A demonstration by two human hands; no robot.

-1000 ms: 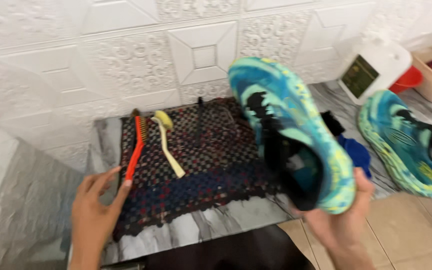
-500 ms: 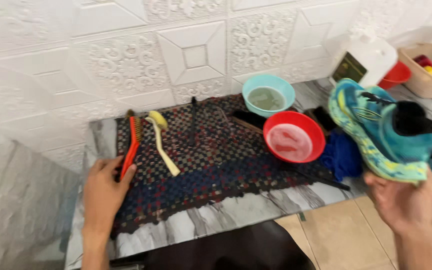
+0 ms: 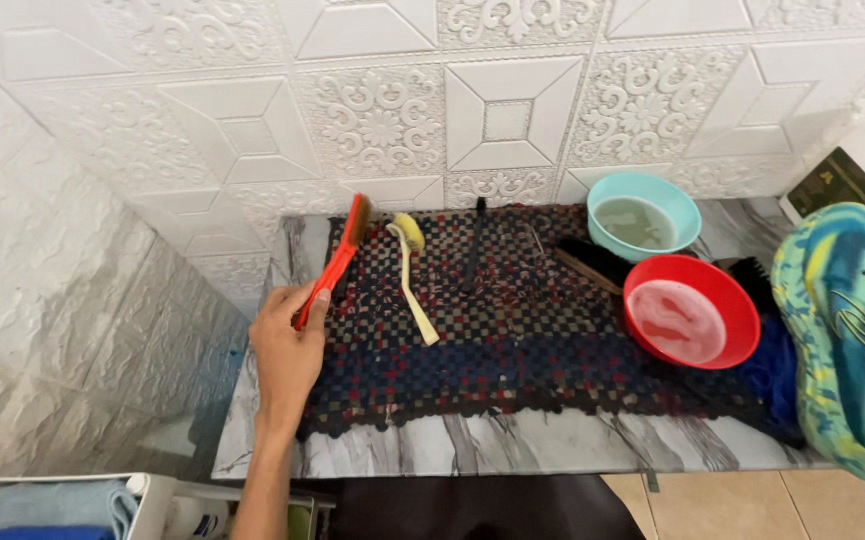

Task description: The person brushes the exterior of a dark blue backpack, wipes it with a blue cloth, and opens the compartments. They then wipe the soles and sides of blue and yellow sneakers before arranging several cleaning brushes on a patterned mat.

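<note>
So it's a grey marble-look table point(image 3: 472, 450) pushed against the white wall; a dark checkered crochet mat point(image 3: 512, 360) covers most of the top (front strip stays bare); the teal bowl point(image 3: 644, 214) sits at the back edge, partly on the mat, partly on marble.

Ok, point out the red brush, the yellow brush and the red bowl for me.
red brush point(image 3: 337, 262), head view, middle of its handle.
yellow brush point(image 3: 414, 290), head view, middle of its pale handle.
red bowl point(image 3: 642, 285), head view, left rim.
</note>
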